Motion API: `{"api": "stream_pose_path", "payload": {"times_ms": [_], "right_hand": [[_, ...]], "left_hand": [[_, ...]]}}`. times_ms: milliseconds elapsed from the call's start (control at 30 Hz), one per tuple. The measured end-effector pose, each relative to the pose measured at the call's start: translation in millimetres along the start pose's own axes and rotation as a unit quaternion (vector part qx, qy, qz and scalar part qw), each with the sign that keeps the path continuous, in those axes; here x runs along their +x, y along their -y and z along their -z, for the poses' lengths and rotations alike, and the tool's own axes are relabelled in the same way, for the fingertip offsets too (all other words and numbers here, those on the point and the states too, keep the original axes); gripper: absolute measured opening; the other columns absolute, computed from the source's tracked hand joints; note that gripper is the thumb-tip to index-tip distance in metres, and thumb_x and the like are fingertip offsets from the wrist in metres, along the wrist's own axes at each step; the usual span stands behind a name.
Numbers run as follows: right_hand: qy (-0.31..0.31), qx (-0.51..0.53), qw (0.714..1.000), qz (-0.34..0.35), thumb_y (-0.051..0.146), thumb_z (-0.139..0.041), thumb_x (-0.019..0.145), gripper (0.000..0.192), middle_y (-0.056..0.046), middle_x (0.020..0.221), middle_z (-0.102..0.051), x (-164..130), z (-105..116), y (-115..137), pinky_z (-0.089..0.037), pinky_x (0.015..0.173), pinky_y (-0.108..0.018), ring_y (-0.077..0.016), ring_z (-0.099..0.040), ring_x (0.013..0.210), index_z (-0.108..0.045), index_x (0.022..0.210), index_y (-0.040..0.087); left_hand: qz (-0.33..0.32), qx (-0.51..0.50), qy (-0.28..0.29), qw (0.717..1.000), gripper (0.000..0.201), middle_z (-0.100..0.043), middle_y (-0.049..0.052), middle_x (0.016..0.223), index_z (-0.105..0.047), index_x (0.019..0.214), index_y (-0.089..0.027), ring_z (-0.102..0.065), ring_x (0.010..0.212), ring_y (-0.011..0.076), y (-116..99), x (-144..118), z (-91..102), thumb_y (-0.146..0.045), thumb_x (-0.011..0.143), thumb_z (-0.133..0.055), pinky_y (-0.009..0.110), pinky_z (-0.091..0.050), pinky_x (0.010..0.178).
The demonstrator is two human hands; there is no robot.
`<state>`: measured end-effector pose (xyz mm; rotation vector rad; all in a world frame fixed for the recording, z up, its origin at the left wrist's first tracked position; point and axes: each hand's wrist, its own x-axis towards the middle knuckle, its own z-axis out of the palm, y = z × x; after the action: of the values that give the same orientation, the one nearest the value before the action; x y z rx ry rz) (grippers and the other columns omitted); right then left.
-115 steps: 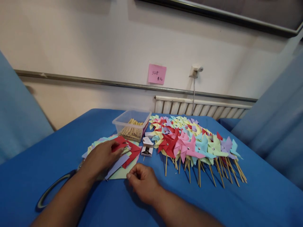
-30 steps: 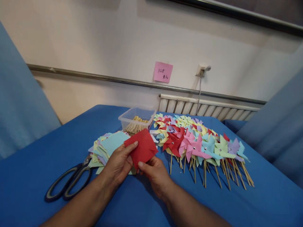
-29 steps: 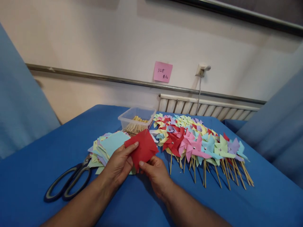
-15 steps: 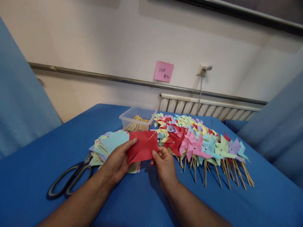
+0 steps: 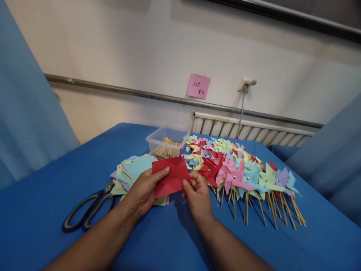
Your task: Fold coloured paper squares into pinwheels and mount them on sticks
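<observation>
A red square of paper [image 5: 175,178] is held up between my two hands above the blue table. My left hand [image 5: 145,189] grips its left edge, thumb on the front face and the other fingers behind. At the lower right corner, my right hand [image 5: 197,195] pinches the paper between thumb and fingers. Slits cut in from the corners are hard to make out at this angle. Behind my left hand lies a pile of pastel paper pieces [image 5: 138,165]. Large scissors [image 5: 93,207] with dark handles rest left of the pile, their blades partly under the paper.
A clear plastic box [image 5: 158,145] of thin wooden sticks [image 5: 170,147] stands behind the paper. Many finished paper pinwheels [image 5: 235,177] on sticks cover the right side of the blue-covered table [image 5: 239,248]. Behind are a wall, a radiator [image 5: 225,128] and a pink note [image 5: 199,86].
The red paper has tilted a little in my hands, and its slits show less. Both hands keep their grip. The whole view has shifted slightly.
</observation>
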<state>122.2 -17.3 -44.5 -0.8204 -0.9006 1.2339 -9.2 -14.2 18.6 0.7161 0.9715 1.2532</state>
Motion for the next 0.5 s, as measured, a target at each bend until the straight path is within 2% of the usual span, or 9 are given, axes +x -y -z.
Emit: {"api": "stream_pose_path", "payload": {"times_ms": [267,500], "right_hand": [[-0.078,0.004,0.997,0.014,0.045,-0.075,0.069,0.035,0.007,0.057,-0.055,8,7,0,-0.035,0.043,-0.019,-0.0069,-0.047,0.043,-0.057,0.084,0.019],[-0.107,-0.006,0.994,0.027,0.046,-0.069,0.074,0.034,0.008,0.050,-0.052,12,13,-1,-0.033,0.045,-0.019,-0.0078,-0.047,0.043,-0.058,0.088,0.018]], "left_hand": [[0.022,-0.037,0.001,0.999,0.017,-0.077,0.018,0.087,-0.072,0.094,-0.005,-0.073,0.068,0.0243,2,3,3.0,-0.012,0.080,-0.065,0.032,-0.060,0.066],[0.025,-0.033,0.008,0.999,0.015,-0.076,0.018,0.090,-0.072,0.092,-0.005,-0.072,0.068,0.0228,3,3,4.4,-0.012,0.081,-0.064,0.030,-0.060,0.066]]}}
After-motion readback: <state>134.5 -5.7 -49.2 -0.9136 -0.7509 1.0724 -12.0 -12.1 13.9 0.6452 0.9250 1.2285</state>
